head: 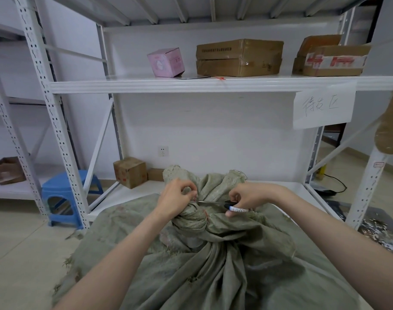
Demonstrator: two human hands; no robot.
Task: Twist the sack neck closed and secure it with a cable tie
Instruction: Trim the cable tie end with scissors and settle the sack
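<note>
Since the grey-green woven sack looks soft and slack, its twisted neck at frame centre suits holding; left hand pinches the red cable tie, right hand grips black-handled scissors.

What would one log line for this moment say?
sack neck twisted, red tie around it | left hand grips sack at the neck | right hand holds scissors, blades toward left hand

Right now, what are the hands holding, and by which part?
The right hand grips scissors by their black handles. The left hand pinches what looks like the loose end of the red cable tie, above the twisted sack neck.
</note>
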